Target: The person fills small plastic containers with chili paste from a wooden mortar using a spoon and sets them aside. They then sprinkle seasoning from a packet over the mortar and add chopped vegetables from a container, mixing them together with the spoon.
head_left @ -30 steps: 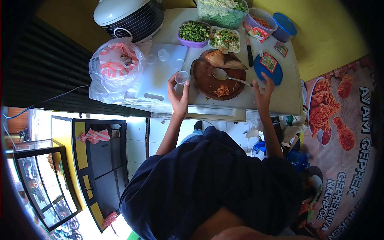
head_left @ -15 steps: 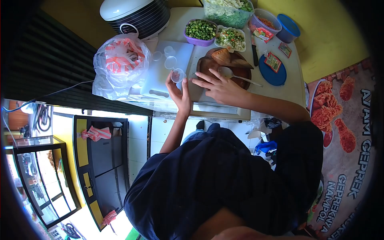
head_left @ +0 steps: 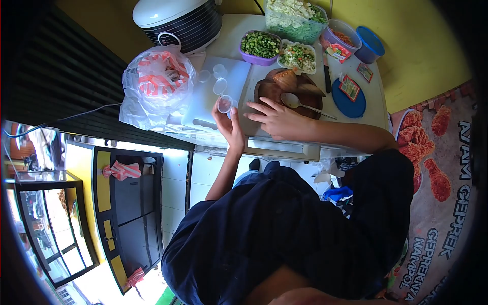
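Observation:
Between the thumb and fingers of my left hand (head_left: 231,133) is a small clear plastic cup (head_left: 224,104), gripped near the edge of a white cutting board (head_left: 236,75). More clear cups stand on the board: one nearer cup (head_left: 219,86) and two farther back. My right hand (head_left: 284,123) has its fingers spread, pointing toward the held cup but apart from it. Beyond that hand sits a round brown mortar (head_left: 264,88). A spoon (head_left: 291,99) and a brown pestle (head_left: 311,89) lie in it. My right wrist hides part of the near table edge.
At the back are a purple tub of chopped greens (head_left: 260,46), a tub of chopped vegetables (head_left: 297,57) and a bin of cabbage (head_left: 295,23). A knife (head_left: 327,79) and blue lid (head_left: 348,105) lie right. A plastic bag (head_left: 157,86) and rice cooker (head_left: 178,25) stand left.
The whole view has shifted slightly, so the table items appear a little right and lower. My left hand still holds the cup, and my right hand stays spread in nearly the same place.

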### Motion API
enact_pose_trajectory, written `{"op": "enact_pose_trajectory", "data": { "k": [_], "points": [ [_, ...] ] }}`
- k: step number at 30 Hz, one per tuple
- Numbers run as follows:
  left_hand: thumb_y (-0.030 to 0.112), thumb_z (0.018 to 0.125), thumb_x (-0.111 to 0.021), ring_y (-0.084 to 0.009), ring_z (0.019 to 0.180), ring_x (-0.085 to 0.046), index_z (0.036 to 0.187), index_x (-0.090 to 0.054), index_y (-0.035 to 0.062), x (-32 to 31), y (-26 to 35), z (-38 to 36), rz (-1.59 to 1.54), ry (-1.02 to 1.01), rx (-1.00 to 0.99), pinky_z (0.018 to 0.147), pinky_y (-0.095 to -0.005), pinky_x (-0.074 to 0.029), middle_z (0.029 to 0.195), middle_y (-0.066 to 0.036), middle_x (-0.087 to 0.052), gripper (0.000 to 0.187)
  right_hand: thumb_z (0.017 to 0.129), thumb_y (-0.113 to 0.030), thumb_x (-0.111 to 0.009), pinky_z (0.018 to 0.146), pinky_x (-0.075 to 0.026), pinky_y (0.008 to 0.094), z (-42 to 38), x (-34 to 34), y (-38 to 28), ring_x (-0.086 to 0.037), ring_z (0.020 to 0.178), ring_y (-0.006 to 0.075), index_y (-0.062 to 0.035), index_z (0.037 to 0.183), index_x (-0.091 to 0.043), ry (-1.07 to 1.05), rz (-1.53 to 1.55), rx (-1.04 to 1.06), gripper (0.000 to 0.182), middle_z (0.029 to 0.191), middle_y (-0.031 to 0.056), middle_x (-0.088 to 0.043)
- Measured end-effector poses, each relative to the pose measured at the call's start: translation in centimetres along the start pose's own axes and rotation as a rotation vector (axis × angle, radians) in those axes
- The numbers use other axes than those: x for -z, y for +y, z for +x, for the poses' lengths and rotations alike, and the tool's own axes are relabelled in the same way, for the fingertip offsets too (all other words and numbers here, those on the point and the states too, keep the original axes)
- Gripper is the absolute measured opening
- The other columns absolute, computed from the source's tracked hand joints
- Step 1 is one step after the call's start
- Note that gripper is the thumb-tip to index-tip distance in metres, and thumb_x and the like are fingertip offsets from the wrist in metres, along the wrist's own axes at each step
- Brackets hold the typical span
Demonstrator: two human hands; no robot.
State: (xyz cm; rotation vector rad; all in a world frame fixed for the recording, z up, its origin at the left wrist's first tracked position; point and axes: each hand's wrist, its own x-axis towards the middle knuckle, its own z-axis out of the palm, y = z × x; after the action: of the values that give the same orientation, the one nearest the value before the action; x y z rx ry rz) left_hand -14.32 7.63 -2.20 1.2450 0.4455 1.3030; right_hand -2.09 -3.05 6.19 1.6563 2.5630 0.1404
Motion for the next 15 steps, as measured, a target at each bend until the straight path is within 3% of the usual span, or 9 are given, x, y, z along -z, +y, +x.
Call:
{"op": "enact_pose_trajectory", "data": {
  "k": [2,5,11,15],
  "points": [
    [0.010,0.092,-0.054,-0.0173,0.111,-0.043,0.129,-0.037,-0.0002,-0.1,0.2,-0.1,-0.037,0.006,0.032,0.097,-0.0312,-0.033,0.120,-0.010,-0.045,0.043,0.061,-0.020,-0.069,0.111,-0.017,0.0533,-0.4,1.1,0.6,-0.023,0.136,0.0309,-0.0100,0.069,-0.069,0.062,0.276,-0.004,0.013,0.135,0.0080,-0.046],
    [0.008,0.091,-0.055,-0.0183,0.112,-0.043,0.129,-0.037,-0.0003,0.1,-0.4,-0.1,0.015,-0.014,0.016,0.098,-0.0318,-0.033,0.120,-0.011,-0.046,0.043,0.061,-0.022,-0.070,0.109,-0.015,0.0574,-0.9,3.7,3.9,-0.025,0.135,0.0317,-0.0105,0.067,-0.067,0.167,0.390,-0.136,0.013,0.136,0.0091,-0.044],
    [0.004,0.088,-0.057,-0.0202,0.114,-0.044,0.128,-0.038,-0.0005,0.4,-1.0,-0.3,0.111,-0.073,-0.032,0.099,-0.0329,-0.032,0.123,-0.012,-0.045,0.044,0.066,-0.028,-0.074,0.105,-0.015,0.0482,-1.8,2.5,17.6,-0.030,0.131,0.0293,-0.0181,0.075,-0.070,0.466,0.192,-0.524,0.014,0.135,0.0092,-0.044],
    [0.004,0.086,-0.060,-0.0204,0.111,-0.047,0.126,-0.040,-0.0009,0.3,-1.2,-0.2,0.163,-0.092,-0.064,0.098,-0.0328,-0.034,0.121,-0.013,-0.046,0.045,0.068,-0.032,-0.074,0.104,-0.016,0.0478,-0.9,0.9,21.8,-0.033,0.128,0.0302,-0.0216,0.080,-0.071,0.430,0.191,-0.620,0.017,0.133,0.0082,-0.045]
  ]
}}
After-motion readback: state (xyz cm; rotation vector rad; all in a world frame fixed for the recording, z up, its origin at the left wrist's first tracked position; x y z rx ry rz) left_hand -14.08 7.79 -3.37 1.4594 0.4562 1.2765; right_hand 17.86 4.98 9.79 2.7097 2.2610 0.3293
